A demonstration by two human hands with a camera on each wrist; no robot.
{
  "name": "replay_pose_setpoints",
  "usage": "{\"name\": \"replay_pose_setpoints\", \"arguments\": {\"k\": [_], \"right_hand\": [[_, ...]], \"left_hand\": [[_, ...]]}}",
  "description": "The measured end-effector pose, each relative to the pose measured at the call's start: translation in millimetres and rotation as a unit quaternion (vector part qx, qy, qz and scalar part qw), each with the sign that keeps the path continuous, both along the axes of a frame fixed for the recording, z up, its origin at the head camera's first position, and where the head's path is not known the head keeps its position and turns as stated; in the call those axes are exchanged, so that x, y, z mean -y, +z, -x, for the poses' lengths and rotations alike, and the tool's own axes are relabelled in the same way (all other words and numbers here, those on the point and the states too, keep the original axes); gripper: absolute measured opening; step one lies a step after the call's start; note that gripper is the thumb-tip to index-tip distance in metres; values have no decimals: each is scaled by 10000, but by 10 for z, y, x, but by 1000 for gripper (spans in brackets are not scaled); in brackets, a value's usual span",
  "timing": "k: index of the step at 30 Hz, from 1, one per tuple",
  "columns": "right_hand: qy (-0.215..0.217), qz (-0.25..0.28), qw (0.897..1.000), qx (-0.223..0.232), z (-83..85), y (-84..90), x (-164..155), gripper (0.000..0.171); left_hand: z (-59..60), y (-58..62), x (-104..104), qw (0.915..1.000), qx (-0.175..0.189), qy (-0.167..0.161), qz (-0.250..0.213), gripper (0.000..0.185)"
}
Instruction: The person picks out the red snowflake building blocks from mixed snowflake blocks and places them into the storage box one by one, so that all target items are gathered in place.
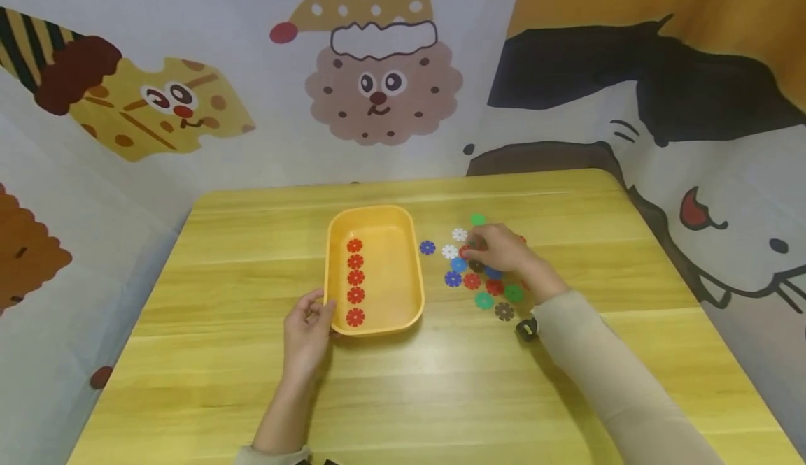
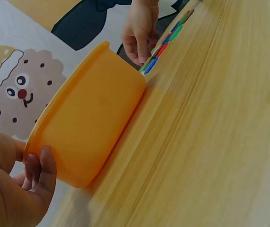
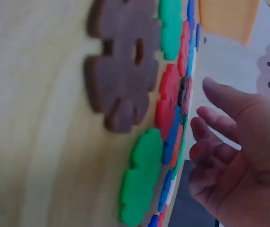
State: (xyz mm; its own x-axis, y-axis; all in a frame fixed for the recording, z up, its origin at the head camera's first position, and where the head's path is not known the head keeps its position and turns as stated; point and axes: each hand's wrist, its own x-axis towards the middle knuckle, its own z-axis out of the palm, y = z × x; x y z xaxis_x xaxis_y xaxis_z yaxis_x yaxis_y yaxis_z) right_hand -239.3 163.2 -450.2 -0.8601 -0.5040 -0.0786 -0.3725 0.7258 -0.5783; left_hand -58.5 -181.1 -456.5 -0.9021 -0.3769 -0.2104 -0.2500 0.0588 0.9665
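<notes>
My left hand [image 1: 307, 328] grips the near left rim of a yellow-orange plastic tray [image 1: 389, 276]. In the left wrist view, its fingers lie against the tray's outer wall [image 2: 90, 118]. Inside, along the left side, several red snowflake discs [image 1: 355, 277] form a column. Over a loose spread of coloured snowflake discs to the tray's right is my right hand [image 1: 500, 247]. Its fingertips hover close to a red disc [image 1: 464, 250]. The right wrist view shows that hand [image 3: 241, 146] with thumb and loosely bent fingers apart, nothing visible between them. The hand hides some discs.
Nearest me in the spread lies a brown disc [image 1: 504, 311]; a blue disc [image 1: 427, 247] sits apart, beside the tray. A small black object [image 1: 527, 330] is by the right cuff. The wooden table [image 1: 208, 325] meets a cartoon-printed cloth [image 1: 252, 157] at its back edge.
</notes>
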Motion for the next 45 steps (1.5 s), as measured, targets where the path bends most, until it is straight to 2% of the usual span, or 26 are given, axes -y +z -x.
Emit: {"name": "replay_pose_setpoints", "arguments": {"k": [4, 10, 17, 22, 24, 37, 45], "right_hand": [[-172, -272, 9992, 224, 16, -43, -16, 29], [-130, -230, 9984, 508, 23, -19, -3, 35], [-226, -193, 9970, 711, 45, 28, 30, 31], [-449, 309, 9885, 1408, 20, 48, 55, 21], [-512, 407, 9864, 1506, 11, 47, 64, 19], [-39, 503, 9906, 1271, 37, 14, 68, 29], [-47, 379, 9939, 1032, 48, -30, 53, 17]], "left_hand": [[-1, -7, -2, 10000, -40, -16, 41, 35], [7, -15, 1, 10000, -44, -12, 21, 35], [11, -2, -3, 10000, -71, 5, -8, 35], [15, -1, -14, 9999, -60, 8, -97, 34], [12, -8, -16, 9999, -59, 4, -99, 34], [7, -16, 9, 9999, -106, 11, -40, 35], [10, -20, 2, 9999, -71, 13, -92, 35]]}}
